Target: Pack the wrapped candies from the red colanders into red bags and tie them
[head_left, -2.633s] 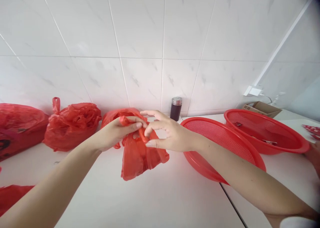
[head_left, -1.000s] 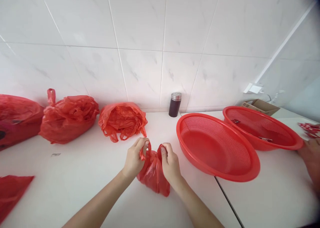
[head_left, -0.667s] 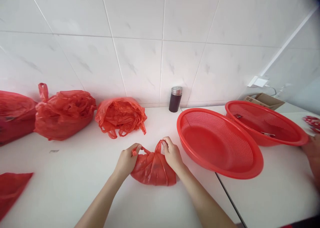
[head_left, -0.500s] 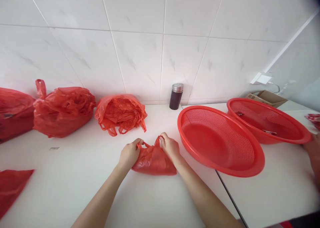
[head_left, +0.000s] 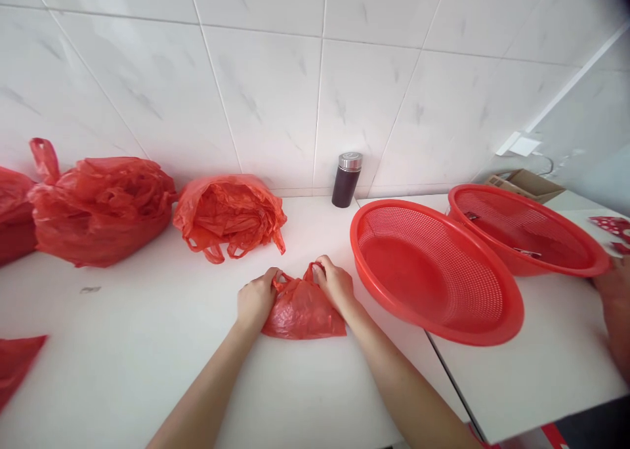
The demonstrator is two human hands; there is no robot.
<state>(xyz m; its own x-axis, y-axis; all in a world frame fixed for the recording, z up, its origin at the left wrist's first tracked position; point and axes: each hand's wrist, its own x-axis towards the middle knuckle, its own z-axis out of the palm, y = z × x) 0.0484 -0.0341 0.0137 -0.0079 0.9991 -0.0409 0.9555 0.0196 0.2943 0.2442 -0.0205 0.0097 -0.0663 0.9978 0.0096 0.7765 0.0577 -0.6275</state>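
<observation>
A small red plastic bag (head_left: pixel 301 312) lies flattened on the white table (head_left: pixel 147 344) in front of me. My left hand (head_left: pixel 254 299) pinches its left handle, fingers closed. The right handle is pinched by my right hand (head_left: pixel 335 285), also closed. Just right of my right hand sits a large red mesh basket (head_left: pixel 492 318), tilted toward me.
An open red bag of folded red bags (head_left: pixel 229 216) lies behind my hands. Larger stuffed red bags (head_left: pixel 98 199) stand at the left by the tiled wall. A dark bottle (head_left: pixel 346 179) stands at the wall. A second red basket (head_left: pixel 529 235) and another person's hand (head_left: pixel 615 304) are at the right.
I brought the small bag down from the air onto the table, then spread its handles apart and flattened it. My view has tilted downward.
</observation>
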